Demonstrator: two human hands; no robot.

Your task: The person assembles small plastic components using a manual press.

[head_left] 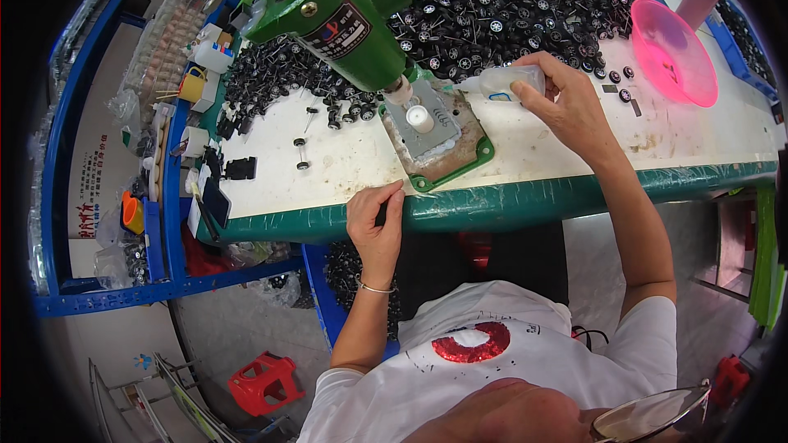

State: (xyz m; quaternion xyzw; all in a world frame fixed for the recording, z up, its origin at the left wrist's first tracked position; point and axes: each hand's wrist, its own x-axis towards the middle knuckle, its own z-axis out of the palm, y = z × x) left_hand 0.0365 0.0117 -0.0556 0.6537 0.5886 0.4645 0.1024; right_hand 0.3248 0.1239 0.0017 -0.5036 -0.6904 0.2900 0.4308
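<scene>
My right hand (572, 107) is wrapped round a small translucent squeeze bottle (502, 79), tilted so its narrow tip points left toward the press. The green bench press (349, 29) leans in from the top, its ram above a grey metal plate (439, 127) on the base. A short white cylinder (419, 119) stands upright on that plate, under the ram. My left hand (376, 217) rests at the table's green front edge, left of the press base, with its fingers curled in. A dark spot shows between thumb and fingers; what it is, I cannot make out.
A big heap of black toy wheels on axles (509, 8) covers the back of the table. One wheel pair (301, 153) lies apart at the left. A pink bowl (673, 53) stands at the right. Blue shelving (171, 197) holds small containers. A red stool (267, 383) is on the floor.
</scene>
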